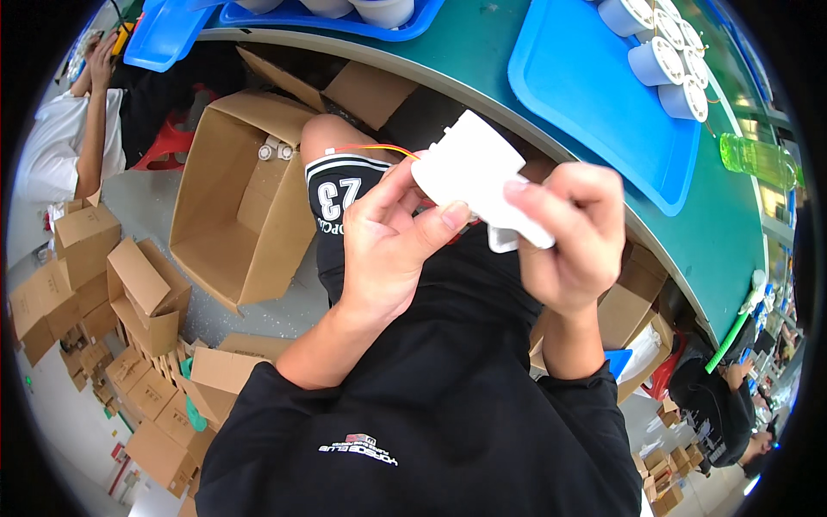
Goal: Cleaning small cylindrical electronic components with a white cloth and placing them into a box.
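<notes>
While both our hands pinch the white plastic part (472, 172) above our lap, left hand (388, 250) grips its near-left edge, right hand (573, 237) clamps its lower-right end, long axis tilting down-right, orange wire (379, 148) trailing left

White plastic part (469, 168) with orange wire (388, 149), blue tray (594, 95), green table (724, 215), brown box (233, 198)

A green counter (732, 233) carried blue trays (594, 95) with white cylindrical parts (659, 60) and a green bottle (758, 159). An open cardboard box (237, 198) stood on the floor beside smaller stacked cartons (103, 293).
</notes>
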`<state>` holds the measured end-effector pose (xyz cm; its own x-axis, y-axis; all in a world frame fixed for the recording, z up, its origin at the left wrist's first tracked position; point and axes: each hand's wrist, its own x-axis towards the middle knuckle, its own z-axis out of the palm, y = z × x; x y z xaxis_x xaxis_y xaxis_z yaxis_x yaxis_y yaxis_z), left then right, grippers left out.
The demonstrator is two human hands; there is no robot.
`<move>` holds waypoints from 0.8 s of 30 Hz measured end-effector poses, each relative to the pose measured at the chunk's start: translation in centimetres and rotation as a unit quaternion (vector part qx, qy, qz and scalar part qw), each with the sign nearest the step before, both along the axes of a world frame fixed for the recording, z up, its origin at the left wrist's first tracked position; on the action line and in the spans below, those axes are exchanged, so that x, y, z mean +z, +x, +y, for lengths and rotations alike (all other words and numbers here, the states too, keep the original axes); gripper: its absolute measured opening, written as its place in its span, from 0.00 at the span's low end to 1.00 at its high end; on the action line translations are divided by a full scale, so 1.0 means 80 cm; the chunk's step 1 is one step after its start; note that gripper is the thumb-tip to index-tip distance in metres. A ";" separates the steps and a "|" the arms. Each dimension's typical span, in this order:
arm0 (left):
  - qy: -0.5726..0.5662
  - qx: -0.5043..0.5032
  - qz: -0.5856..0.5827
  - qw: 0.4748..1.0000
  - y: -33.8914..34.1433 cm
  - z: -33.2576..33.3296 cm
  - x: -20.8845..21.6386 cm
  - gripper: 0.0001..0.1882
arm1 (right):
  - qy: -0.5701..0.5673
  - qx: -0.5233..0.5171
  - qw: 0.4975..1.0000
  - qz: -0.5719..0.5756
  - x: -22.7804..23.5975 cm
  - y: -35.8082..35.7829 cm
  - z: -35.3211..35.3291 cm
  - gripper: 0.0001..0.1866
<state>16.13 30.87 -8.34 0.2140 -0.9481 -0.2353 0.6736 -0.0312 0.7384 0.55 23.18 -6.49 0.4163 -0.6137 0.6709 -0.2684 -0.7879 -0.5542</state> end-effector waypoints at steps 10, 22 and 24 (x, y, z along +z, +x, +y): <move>-0.029 0.017 -0.076 0.997 -0.003 0.003 -0.003 0.28 | -0.031 0.001 0.998 0.046 0.007 0.003 0.005 0.27; -0.054 0.024 -0.095 0.994 -0.004 0.002 -0.004 0.29 | -0.057 -0.055 0.996 0.037 0.004 0.008 0.013 0.26; -0.079 0.030 -0.121 0.989 -0.005 0.000 -0.004 0.31 | -0.055 -0.064 0.996 0.033 0.004 0.012 0.018 0.26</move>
